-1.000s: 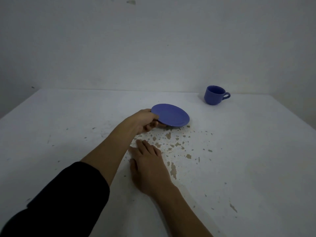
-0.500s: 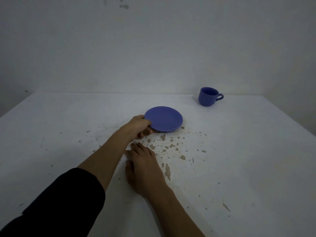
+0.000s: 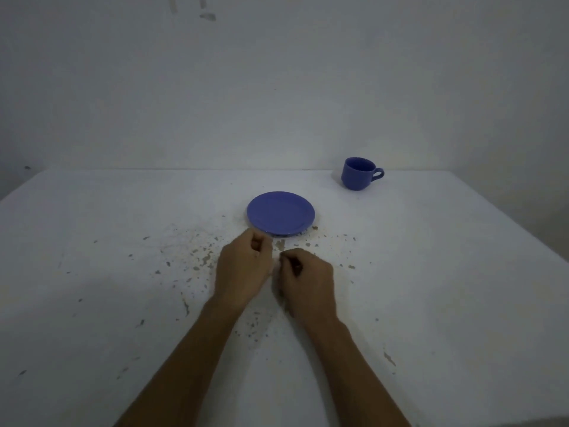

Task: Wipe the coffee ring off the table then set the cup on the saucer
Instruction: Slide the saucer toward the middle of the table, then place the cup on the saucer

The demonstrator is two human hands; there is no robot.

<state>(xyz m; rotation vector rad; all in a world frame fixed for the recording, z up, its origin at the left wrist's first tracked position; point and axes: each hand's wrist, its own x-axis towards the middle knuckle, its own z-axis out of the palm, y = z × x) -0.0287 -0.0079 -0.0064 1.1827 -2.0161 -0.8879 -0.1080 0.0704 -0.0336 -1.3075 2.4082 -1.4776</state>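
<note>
Your left hand [image 3: 241,269] and right hand [image 3: 308,280] sit side by side in the middle of the white tabletop [image 3: 446,272], just in front of the blue saucer [image 3: 280,213]. Both have their fingers [image 3: 257,241] curled in, loosely clenched, with nothing visible in either one, and there's a narrow gap between the two hands. The left hand's knuckles are right at the saucer's near rim; can't tell if they're actually touching it.

The saucer lies flat on the tabletop, with nothing on it. The blue cup [image 3: 358,174] stands upright well apart from it, back and to the right near the far edge by the wall [image 3: 277,87], handle pointing right.

The tabletop around your hands is covered in brownish specks and chips [image 3: 203,260], scattered from left of your left wrist across to the right of the saucer. Honestly can't pick out a clear coffee ring among them; it's pretty dim in here.
</note>
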